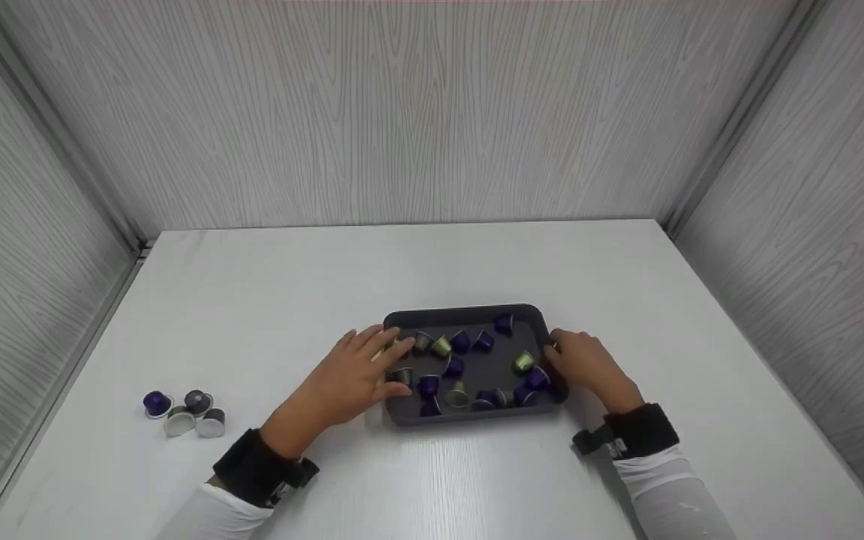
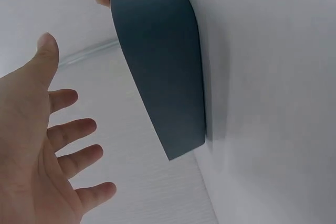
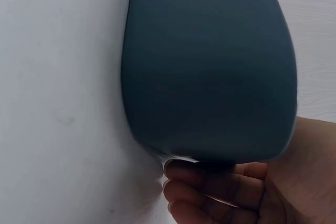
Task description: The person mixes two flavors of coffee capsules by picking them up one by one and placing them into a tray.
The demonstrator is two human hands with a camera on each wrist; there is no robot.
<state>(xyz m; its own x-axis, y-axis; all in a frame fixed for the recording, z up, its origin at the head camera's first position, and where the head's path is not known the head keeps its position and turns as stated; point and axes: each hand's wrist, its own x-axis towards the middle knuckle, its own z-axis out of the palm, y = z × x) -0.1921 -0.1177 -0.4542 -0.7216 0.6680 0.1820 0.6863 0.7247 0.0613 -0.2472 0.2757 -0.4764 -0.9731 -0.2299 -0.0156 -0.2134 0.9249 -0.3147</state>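
A dark grey tray (image 1: 488, 367) sits on the white table, holding several coffee capsules: dark blue ones such as one capsule (image 1: 460, 342), green ones such as another capsule (image 1: 441, 346), and grey ones toward the left. Over the tray's left end hovers my left hand (image 1: 349, 375), fingers spread; in the left wrist view this hand (image 2: 37, 129) is apart from the tray's wall (image 2: 163, 66). At the opposite end my right hand (image 1: 586, 364) grips the tray's rim. In the right wrist view its curled fingers (image 3: 215, 187) lie against the tray's outer wall (image 3: 210, 77).
On the left of the table (image 1: 289, 277) stands a small group of loose capsules, a blue capsule (image 1: 156, 403) and several grey ones like the grey capsule (image 1: 197, 401). Wood-grained panels (image 1: 402, 112) enclose the table at the back and both sides.
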